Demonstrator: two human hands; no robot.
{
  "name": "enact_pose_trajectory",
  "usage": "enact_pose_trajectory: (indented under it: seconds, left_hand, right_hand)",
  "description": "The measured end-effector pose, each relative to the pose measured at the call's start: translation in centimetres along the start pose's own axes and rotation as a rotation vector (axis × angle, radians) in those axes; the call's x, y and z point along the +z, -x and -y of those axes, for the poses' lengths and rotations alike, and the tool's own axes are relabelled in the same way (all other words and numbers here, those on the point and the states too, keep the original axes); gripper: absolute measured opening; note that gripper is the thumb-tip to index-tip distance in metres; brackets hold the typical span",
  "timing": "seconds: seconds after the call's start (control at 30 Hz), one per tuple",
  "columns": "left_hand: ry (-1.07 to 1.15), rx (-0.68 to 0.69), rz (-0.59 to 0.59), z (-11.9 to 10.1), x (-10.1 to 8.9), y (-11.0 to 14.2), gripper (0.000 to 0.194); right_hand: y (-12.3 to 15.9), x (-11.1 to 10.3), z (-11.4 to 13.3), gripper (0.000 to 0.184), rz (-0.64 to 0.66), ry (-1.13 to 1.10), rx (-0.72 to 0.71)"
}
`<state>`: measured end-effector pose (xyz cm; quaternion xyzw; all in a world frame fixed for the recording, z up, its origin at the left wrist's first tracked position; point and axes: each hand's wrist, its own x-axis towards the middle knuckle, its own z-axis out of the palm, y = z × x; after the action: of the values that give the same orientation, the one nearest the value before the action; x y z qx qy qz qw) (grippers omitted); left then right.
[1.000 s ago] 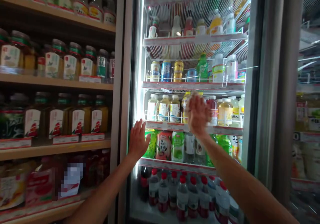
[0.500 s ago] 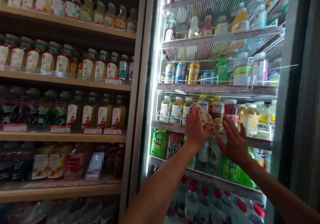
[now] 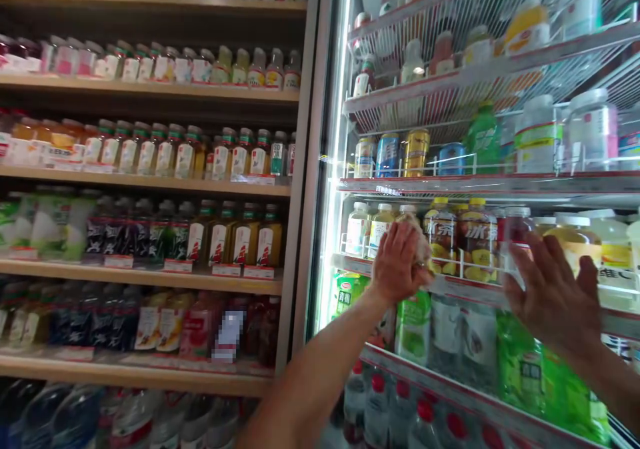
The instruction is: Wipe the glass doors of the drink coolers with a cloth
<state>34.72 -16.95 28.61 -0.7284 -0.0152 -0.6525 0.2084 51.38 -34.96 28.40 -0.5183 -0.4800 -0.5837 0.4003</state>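
My left hand (image 3: 399, 262) presses a crumpled pale cloth (image 3: 421, 241) against the glass front of a lit drinks cooler, fingers laid over it. Behind the cloth, small white-capped bottles (image 3: 359, 225) and yellow-capped tea bottles (image 3: 440, 232) stand on a wire-railed shelf. My right hand (image 3: 555, 289) is raised palm forward at the right, fingers spread and slightly blurred, holding nothing. It covers part of the juice bottles (image 3: 575, 239) behind it. Whether its palm touches the glass I cannot tell.
A dark metal frame (image 3: 305, 169) divides the cooler from wooden shelves (image 3: 150, 269) of bottles on the left. Green drink bottles (image 3: 523, 369) fill the cooler's lower shelf, with red-capped water bottles (image 3: 376, 402) below. Cans (image 3: 416, 152) stand above the cloth.
My right hand has moved right, away from the cloth, and its fingers are spread. My left hand stays on the cloth. The view has shifted, showing more of the left shelves.
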Motion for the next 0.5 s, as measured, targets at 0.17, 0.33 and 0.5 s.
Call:
enact_pose_trajectory:
  seconds: [0.17, 0.33, 0.5]
  left_hand:
    - [-0.073, 0.028, 0.01, 1.0, -0.3, 0.3, 0.062]
    - [-0.194, -0.324, -0.182, 7.2, -3.3, -0.8, 0.057]
    - [-0.121, 0.009, -0.021, 0.7, 0.3, -1.3, 0.06]
  right_hand:
    - [-0.4, -1.3, 1.1, 0.053, 0.111, 0.084, 0.035]
    - [-0.5, -1.4, 1.9, 0.053, 0.096, 0.089, 0.043]
    - [-0.3, -1.1, 1.4, 0.055, 0.102, 0.107, 0.028]
